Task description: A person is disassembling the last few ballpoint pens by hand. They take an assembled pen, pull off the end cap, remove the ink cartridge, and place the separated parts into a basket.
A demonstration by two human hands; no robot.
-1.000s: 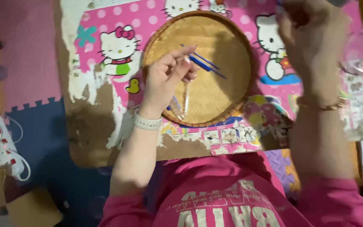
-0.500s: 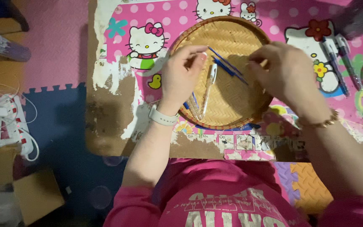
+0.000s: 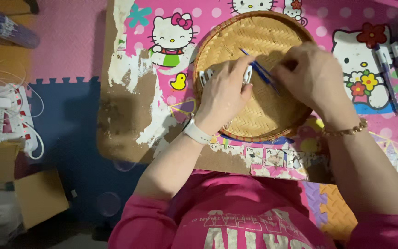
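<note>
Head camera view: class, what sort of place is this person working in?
Probably a home, perhaps a child's play corner: a low cartoon-cat table with peeling covering, foam puzzle floor mats, and a power strip on the floor.

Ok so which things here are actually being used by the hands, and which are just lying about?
In use:
left hand, holding a small white piece
right hand, at a thin blue stick
woven tray under both hands

Lying about:
two pens on the cartoon-print table
power strip on the floor
cardboard box
</note>
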